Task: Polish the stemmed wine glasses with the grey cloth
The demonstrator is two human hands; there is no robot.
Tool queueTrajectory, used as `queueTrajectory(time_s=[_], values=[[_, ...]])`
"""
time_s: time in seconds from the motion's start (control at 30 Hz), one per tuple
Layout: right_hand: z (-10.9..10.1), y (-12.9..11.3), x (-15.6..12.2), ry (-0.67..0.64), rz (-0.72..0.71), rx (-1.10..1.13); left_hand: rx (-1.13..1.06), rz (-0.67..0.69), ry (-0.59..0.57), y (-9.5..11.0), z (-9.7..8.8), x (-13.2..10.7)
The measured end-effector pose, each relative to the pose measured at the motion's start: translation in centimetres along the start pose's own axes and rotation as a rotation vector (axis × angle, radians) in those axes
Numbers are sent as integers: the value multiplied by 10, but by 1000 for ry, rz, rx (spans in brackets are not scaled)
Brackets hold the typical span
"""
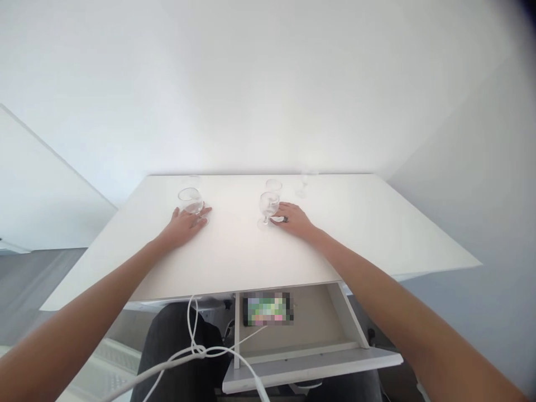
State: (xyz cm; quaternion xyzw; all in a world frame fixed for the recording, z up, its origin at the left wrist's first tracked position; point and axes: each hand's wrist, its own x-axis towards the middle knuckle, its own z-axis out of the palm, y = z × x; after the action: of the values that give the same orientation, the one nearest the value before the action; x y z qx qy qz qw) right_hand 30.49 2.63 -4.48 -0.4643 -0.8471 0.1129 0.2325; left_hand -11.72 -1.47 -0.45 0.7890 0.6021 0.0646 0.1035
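Observation:
Two clear stemmed glasses stand on the white table [234, 245]. My left hand [184, 226] is at the left stemmed glass [190, 196], with the stem between thumb and fingers below the bowl. Around the lower part of the right stemmed glass [268, 204], my right hand [296, 219] comes in from the right side. Its thumb lies by the stem and its fingers reach behind the bowl; a dark ring shows on one finger. The far fingertips are partly hidden behind the glass.
Behind them, near the wall, a faint glass [304, 181] stands to the right, and another rim [274, 183] shows. Below the tabletop, an open drawer [318, 318] holds a blurred-out phone-like object [268, 309]. A knotted white cable [199, 352] hangs in front.

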Motion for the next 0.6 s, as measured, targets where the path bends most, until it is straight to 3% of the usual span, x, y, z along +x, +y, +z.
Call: queueTrajectory(time_s=[0.33,0.47,0.6], values=[[55,-80,57,-69,-41,37,-49,-6,-21,0,-1,-4],[58,-104,70,-119,-84,66,-56,-21,9,0,0,-5],[46,-97,52,-62,-96,133,-50,-30,35,-2,4,-2]])
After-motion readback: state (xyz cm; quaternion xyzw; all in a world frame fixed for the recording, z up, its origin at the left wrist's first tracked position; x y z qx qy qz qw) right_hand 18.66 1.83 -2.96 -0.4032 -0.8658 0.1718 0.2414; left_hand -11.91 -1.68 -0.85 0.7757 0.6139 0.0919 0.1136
